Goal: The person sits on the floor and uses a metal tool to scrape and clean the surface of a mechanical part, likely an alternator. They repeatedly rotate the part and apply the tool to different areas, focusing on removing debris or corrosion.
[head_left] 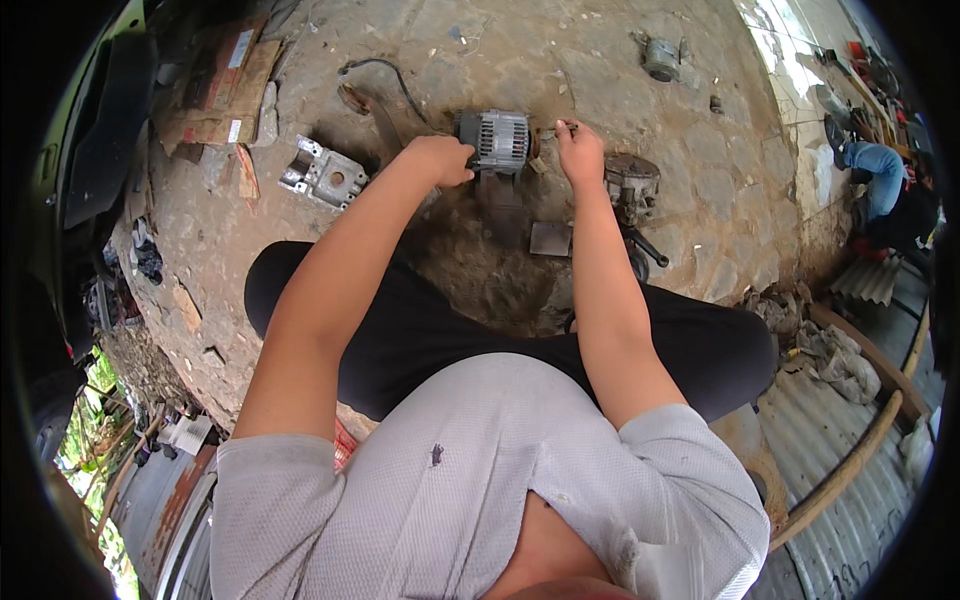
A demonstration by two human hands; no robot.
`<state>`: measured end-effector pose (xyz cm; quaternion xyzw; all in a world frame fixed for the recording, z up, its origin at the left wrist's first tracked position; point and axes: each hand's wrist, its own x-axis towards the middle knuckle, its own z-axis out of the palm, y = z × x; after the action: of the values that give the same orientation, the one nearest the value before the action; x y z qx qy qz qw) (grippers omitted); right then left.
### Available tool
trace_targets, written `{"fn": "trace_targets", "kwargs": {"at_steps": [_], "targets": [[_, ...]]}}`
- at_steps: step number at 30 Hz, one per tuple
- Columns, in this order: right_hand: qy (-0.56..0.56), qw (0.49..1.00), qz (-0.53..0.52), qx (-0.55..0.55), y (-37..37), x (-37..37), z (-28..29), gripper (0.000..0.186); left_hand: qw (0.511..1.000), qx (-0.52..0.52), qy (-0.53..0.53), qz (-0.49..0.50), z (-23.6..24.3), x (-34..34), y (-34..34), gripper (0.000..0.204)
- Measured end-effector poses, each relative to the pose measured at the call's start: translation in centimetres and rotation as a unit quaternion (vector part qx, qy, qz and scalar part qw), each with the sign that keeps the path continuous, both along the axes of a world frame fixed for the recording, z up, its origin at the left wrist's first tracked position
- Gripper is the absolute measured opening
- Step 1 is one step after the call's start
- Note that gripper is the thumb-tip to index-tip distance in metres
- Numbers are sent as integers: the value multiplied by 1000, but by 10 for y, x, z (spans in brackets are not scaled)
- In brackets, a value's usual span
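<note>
A finned grey electric motor (503,140) with a dark end cap lies on the ground in front of me. My left hand (441,160) is closed at its dark left end, fingers curled against the housing. To the right of the motor, my right hand (581,152) is closed in a pinch beside the shaft end. A small thin dark piece shows at its fingertips, too small to name. Under the motor is a dark block-like support (502,205), partly in shadow.
A cast metal housing (325,172) lies to the left, near a black cable (395,80). Right of my right hand sits a dirty engine part (632,185). Cardboard (220,85) lies far left, and a round metal part (661,60) far right. A person in blue jeans (880,175) is at the right edge.
</note>
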<state>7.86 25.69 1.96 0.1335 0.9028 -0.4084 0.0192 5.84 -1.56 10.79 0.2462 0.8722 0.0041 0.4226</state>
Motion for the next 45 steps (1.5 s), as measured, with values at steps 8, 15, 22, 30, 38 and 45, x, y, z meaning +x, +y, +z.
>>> {"fn": "trace_targets", "kwargs": {"at_steps": [8, 15, 22, 30, 38, 45], "targets": [[71, 995, -28, 56, 3, 13, 4, 39, 999, 35, -30, 24, 20, 0, 1, 60], [109, 992, -46, 46, -12, 24, 11, 36, 998, 34, -27, 35, 15, 1, -10, 62], [116, 990, -58, 50, -4, 31, 3, 31, 1000, 0, -15, 17, 27, 14, 0, 62], [144, 988, -55, 13, -8, 22, 8, 33, 1000, 4, 7, 14, 41, 17, 13, 63], [109, 991, -73, 12, -21, 20, 3, 33, 1000, 0, 2, -2, 31, 11, 15, 63], [72, 993, -73, 55, -24, 19, 1, 39, 1000, 9, 9, -4, 34, 5, 20, 61]]}}
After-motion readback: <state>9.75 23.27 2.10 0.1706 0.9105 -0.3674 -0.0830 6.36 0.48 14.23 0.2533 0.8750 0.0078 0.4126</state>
